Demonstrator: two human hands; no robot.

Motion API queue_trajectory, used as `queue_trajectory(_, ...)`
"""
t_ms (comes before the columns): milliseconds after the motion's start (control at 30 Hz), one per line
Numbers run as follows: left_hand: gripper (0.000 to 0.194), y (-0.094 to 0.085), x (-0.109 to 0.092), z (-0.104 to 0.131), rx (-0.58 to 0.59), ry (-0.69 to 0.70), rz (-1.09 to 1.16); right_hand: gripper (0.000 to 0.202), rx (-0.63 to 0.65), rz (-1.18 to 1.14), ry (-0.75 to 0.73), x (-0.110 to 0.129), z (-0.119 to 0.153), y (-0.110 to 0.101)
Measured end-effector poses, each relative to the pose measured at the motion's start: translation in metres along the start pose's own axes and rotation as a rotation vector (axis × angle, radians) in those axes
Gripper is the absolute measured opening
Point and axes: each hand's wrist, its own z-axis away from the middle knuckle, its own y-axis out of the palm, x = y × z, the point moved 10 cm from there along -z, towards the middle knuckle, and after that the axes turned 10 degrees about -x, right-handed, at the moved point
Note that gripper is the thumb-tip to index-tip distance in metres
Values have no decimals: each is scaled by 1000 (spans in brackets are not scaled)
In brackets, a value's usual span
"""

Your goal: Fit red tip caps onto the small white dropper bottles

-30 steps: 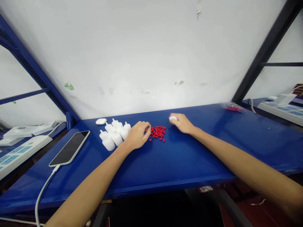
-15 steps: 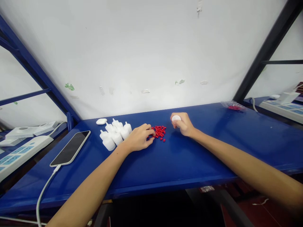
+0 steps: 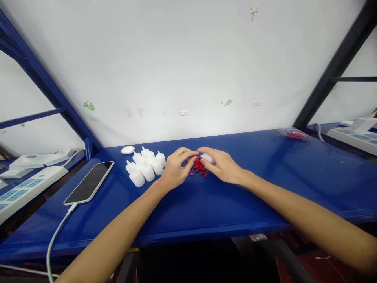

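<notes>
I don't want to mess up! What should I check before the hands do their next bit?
1. Right hand has the held bottle: ok.
2. Left hand is pinching a red piece: cannot tell, its fingertips hide that.
3. Red pile is near both hands: ok.
4. All red bits are in the pile: not ok, a few lie just outside it.
5. White bottles stand upright: ok.
6. Phone is away from the hands: ok.

Bright; soft shadows; stretched edges
</notes>
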Motion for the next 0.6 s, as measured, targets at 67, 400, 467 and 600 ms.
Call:
queue_trajectory(67,16,-2,-7,0,-39,19,1,22,-8,43,-18,2,1,1)
queue_trajectory(400,10,-8,-28,0,-99,93,48,33,-229,134,22,-4,3,-17)
queue_trajectory(467,12,-7,-30,0,-92,105,62,31,-207,123,-3,-1,4,-16)
queue_trajectory(600,9,-4,-26,1,-69,65,65,35,-116,82,-27,0,5,-8)
